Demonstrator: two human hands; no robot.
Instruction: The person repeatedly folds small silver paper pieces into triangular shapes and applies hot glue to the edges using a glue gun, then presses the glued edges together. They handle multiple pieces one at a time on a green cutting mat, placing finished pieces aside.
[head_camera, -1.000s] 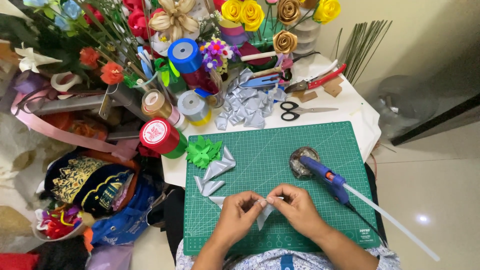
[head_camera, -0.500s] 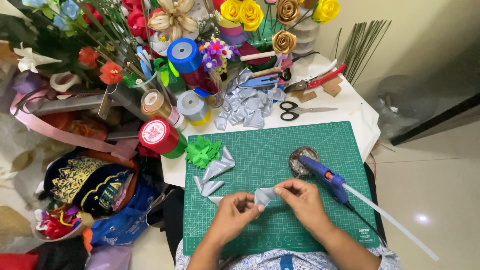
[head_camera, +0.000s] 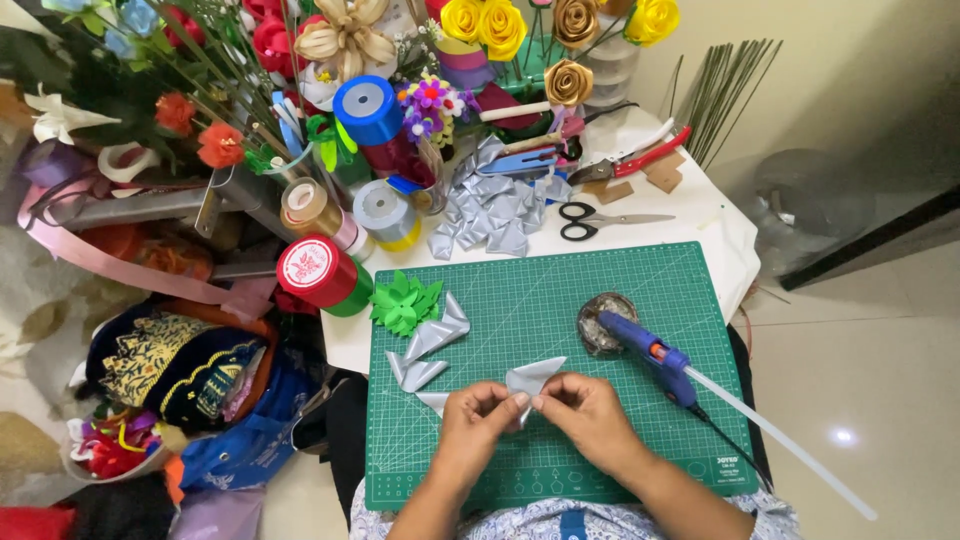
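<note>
both your left hand (head_camera: 478, 418) and right hand (head_camera: 585, 408) pinch the silver ribbon piece (head_camera: 531, 381) just above the green cutting mat (head_camera: 620, 290). keep the fold tight, edges aligned, clear of the glue gun (head_camera: 650, 352).

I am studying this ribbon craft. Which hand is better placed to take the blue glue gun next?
Probably the right hand. The blue glue gun lies on the green cutting mat just beyond it on the same side. The left hand is farther away and also pinches the silver ribbon piece.
</note>
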